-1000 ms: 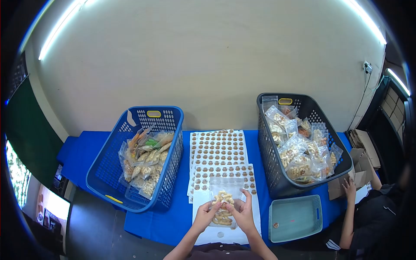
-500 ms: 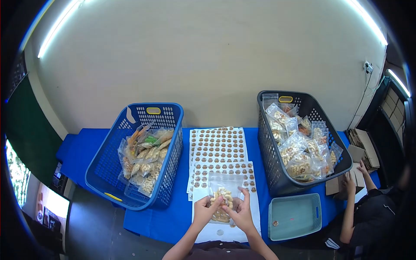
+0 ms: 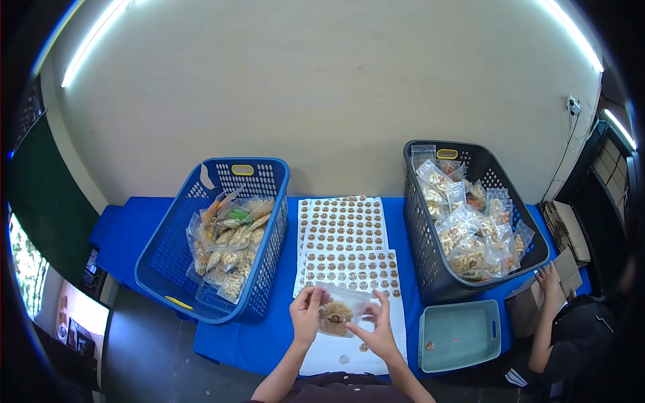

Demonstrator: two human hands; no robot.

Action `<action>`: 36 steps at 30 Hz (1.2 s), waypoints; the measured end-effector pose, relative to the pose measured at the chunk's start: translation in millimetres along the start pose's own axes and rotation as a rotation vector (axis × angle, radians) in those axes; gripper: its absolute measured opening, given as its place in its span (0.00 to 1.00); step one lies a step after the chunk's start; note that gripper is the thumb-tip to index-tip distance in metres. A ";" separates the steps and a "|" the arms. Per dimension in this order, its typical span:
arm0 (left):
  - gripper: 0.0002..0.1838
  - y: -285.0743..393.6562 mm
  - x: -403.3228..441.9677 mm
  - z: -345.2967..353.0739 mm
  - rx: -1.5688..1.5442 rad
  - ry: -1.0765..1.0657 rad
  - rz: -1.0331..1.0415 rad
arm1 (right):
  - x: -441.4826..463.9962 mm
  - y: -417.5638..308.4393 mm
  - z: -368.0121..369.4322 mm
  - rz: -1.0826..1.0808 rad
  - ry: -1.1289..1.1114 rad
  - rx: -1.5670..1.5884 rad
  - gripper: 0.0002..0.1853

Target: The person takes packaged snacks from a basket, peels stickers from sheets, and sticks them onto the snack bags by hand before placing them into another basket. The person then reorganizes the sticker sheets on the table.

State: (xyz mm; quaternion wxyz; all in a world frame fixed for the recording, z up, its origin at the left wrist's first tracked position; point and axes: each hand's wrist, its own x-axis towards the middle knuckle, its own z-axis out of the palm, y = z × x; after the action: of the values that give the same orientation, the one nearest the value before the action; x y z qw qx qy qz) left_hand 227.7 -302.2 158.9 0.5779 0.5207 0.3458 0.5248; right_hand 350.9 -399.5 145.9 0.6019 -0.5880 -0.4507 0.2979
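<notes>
Gripping the upper left edge of a clear plastic bag filled with pale, curved pieces, the left hand is closed, its thumb and fingers pinched on the film. The right hand holds the bag's other side, partly open: its thumb lies against the front face, near a round brown label, and its fingers are parted at the right edge. The bag is raised and tilted above the lower of the white paper sheets of round brown stickers, between the two hands.

Some right-hand fingertips are hidden behind the bag or blurred by its film; their exact contact cannot be determined. The label's print is too small to read. The bag covers part of the sheet below. Both forearms are cut off by the lower edge of the view.

At the far right, a co-worker's hand rests on a brown cardboard box; that person's body is largely lost in shadow, and the box's lower part is hard to make out.
</notes>
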 end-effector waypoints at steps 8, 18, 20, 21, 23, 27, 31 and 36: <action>0.04 7.9 -6.6 7.5 0.532 -0.249 0.277 | 28.1 -37.8 -2.2 -0.413 0.016 -0.609 0.06; 0.09 20.5 17.0 -11.0 0.408 0.067 0.208 | 25.7 -31.3 17.7 -0.296 -0.126 -0.369 0.08; 0.09 21.9 21.1 -12.4 0.423 0.104 0.240 | 23.7 -32.8 18.0 -0.271 -0.142 -0.317 0.08; 0.10 22.6 22.7 -13.0 0.433 0.122 0.256 | 22.5 -32.9 17.6 -0.259 -0.153 -0.286 0.08; 0.09 24.8 22.8 -12.0 0.441 0.136 0.280 | 19.9 -33.6 16.4 -0.241 -0.177 -0.216 0.08; 0.10 26.7 16.0 -3.5 0.479 0.145 0.362 | 15.3 -34.2 10.7 -0.250 -0.204 -0.089 0.07; 0.06 23.0 21.6 -3.1 0.525 0.008 0.468 | 9.0 -20.2 6.1 -0.222 -0.083 0.028 0.06; 0.21 31.5 -15.5 10.1 0.841 -0.206 0.667 | 8.9 -2.0 -1.3 0.025 0.078 0.150 0.06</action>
State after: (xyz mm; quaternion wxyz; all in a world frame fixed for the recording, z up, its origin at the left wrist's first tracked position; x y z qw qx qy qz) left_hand 226.2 -322.5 189.1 0.1529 0.8369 0.2836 0.4425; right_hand 355.4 -392.5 149.7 0.6577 -0.5578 -0.3961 0.3153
